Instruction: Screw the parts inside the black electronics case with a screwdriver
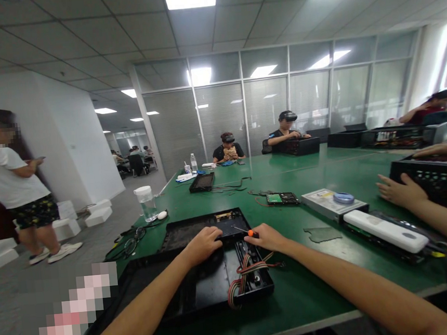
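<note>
A black open device case (202, 279) lies on the green table (296, 286) in front of me, with a bundle of coloured ribbon wires (243, 275) hanging at its right end. My left hand (203, 244) rests curled on the case's inner edge. My right hand (266, 236) is closed round a small screwdriver with an orange handle (248, 233), its thin shaft pointing left over the case. A second black tray part (209, 226) lies just behind the hands.
A clear lidded jar (146, 203) and eyeglasses (130, 243) stand left. A circuit board (283, 199), a grey drive with blue tape (332, 202) and a white bar (385, 230) lie right. A co-worker's hand (400, 191) rests near another black chassis (436, 183). Other people sit at the far end.
</note>
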`<move>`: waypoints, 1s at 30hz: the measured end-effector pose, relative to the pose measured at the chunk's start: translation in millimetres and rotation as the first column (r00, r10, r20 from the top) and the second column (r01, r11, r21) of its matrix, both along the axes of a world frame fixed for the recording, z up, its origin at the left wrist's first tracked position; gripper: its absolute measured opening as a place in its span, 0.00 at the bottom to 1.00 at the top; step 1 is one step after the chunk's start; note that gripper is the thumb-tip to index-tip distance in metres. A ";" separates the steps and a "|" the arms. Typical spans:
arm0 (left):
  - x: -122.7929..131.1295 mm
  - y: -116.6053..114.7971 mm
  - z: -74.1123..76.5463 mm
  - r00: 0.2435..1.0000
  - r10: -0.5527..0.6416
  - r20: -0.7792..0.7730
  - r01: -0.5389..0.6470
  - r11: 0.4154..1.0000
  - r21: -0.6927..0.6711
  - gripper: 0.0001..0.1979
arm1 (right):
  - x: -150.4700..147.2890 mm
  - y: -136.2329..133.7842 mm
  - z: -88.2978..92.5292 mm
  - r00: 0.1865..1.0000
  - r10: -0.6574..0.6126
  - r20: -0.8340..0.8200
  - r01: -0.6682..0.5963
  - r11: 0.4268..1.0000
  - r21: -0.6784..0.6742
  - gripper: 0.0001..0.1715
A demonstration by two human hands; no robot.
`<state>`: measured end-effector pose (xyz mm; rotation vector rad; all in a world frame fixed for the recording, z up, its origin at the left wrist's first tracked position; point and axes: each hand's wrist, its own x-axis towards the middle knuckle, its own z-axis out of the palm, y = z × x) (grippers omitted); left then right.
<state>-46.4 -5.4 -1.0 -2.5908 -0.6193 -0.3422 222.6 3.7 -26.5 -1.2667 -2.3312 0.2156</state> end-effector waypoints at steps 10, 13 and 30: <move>27.9 -4.6 32.9 0.990 0.138 -0.002 -0.131 0.943 -0.306 0.08 | -7.3 -1.3 -1.4 0.998 -0.056 -0.028 0.055 0.998 -0.021 0.30; 46.7 0.7 36.3 0.996 0.047 -0.072 -0.073 0.909 -0.411 0.08 | -7.8 -1.8 -0.9 0.999 -0.047 -0.006 0.047 0.999 -0.022 0.30; 48.4 7.0 -2.8 0.970 0.125 0.210 0.003 0.853 -0.522 0.07 | 19.3 2.9 16.8 0.981 0.100 -0.168 -0.100 0.995 0.010 0.17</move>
